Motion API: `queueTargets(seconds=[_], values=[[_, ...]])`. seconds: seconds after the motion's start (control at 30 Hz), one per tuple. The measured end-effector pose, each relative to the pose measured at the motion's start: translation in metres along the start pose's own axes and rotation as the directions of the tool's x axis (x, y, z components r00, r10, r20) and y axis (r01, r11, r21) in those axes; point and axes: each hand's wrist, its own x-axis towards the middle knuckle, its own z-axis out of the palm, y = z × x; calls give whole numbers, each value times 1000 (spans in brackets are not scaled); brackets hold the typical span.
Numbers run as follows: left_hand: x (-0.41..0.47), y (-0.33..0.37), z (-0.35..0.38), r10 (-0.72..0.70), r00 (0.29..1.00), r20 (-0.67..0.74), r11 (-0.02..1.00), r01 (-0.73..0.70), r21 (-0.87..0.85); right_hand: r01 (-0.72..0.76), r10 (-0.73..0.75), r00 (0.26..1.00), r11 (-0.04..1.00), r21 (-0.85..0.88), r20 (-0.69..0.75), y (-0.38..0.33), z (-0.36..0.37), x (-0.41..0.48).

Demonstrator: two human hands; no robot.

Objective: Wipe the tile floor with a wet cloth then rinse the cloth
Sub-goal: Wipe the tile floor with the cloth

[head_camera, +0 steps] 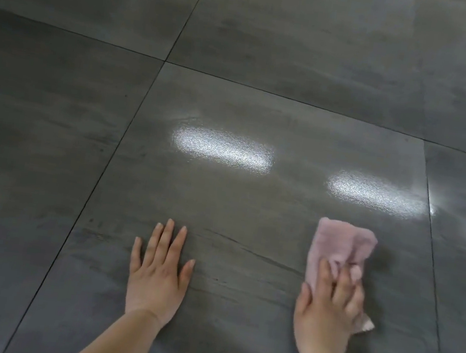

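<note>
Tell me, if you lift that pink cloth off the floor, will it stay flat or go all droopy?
Probably droopy: the pink cloth already bunches and folds under the right hand. It looks soft and fuzzy, so likely light, perhaps heavier if wet. Pushed, it should slide easily over the shiny tile floor.

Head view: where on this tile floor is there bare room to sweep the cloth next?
Bare grey tile floor lies between the flat left hand and the right hand pressing the crumpled pink cloth, and everywhere beyond them across the grout lines. Only the near edge, where both hands rest, is occupied.
</note>
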Motion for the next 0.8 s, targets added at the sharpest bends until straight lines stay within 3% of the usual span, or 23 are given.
queueTargets(seconds=[0.07,0.17,0.23,0.27,0.33,0.4,0.43,0.5,0.57,0.73,0.8], values=[[0,-2,-2,11,1000,-16,999,-12,-41,330,-329,944,943,-37,21,-36,20,-20],[-2,-7,-1,56,996,-71,991,-64,-114,644,-643,765,765,-19,40,-72,30,-32],[-2,-15,-5,24,999,-34,983,-30,-183,744,-743,668,667,-31,42,-71,28,-22],[-1,-22,-11,-20,1000,-19,978,16,-208,739,-738,674,673,-39,38,-63,24,-11],[-1,-42,-20,-96,990,-107,985,79,-153,608,-609,793,791,-68,7,-35,17,19],[-2,-64,-31,-93,996,13,995,93,-43,317,-317,949,948,-32,2,3,4,44],[-1,-70,-34,-82,994,69,996,83,-19,134,-134,991,991,-22,7,23,-6,52],[0,-74,-34,-59,989,138,998,59,2,-187,188,981,982,-17,43,52,-28,59],[1,-74,-33,-47,989,140,999,45,20,-333,336,938,942,-49,85,57,-49,59],[2,-68,-36,-65,996,58,998,64,29,-357,373,905,927,-114,204,48,-70,70],[4,-61,-44,-97,993,73,995,97,-8,-385,389,895,921,-60,220,47,-74,71]])
